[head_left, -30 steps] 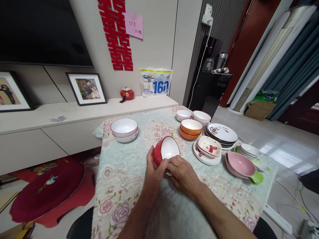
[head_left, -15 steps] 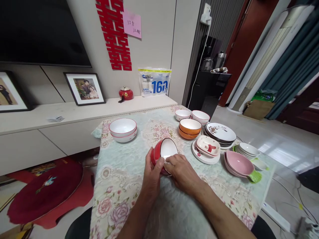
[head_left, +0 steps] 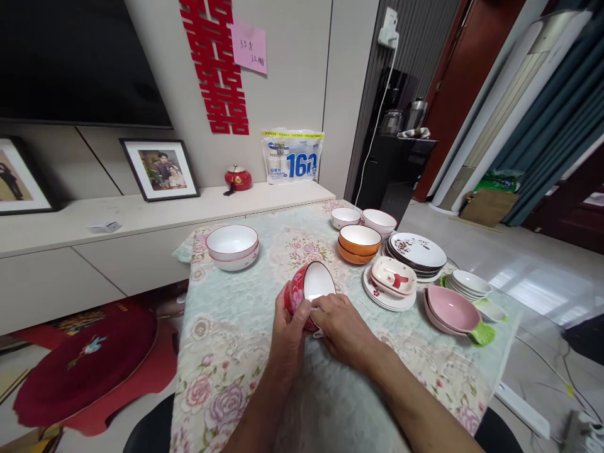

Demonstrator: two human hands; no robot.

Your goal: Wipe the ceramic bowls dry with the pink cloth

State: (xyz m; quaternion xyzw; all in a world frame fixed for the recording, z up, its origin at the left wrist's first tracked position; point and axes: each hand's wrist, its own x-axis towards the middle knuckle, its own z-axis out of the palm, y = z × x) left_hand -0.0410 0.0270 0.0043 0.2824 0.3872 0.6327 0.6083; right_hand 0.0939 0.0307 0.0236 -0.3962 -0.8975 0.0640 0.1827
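Tilted on its side above the table, a red bowl (head_left: 297,292) with pink flowers shows its white inside towards the right. My left hand (head_left: 290,321) is closed around its left side, thumb near the rim. My right hand (head_left: 337,318) has its fingers bent over the bowl's lower right rim. A thin white cloth or tissue (head_left: 319,333) pokes out below these fingers, mostly hidden by them. Beyond the hands stand two stacked orange bowls (head_left: 359,248) and, to the left, two stacked white bowls with pink rims (head_left: 232,248).
A flowered tablecloth (head_left: 236,377) covers the table. On its right side are white bowls (head_left: 346,218), dark-rimmed plates (head_left: 418,251), small patterned dishes (head_left: 394,277), pink leaf-handled bowls (head_left: 453,311) and small white bowls (head_left: 467,283). A low cabinet (head_left: 155,217) runs behind.
The red bowl has turned in my hands, so pink flowers now show on its outer wall. More of the white cloth or tissue shows beneath my right fingers.
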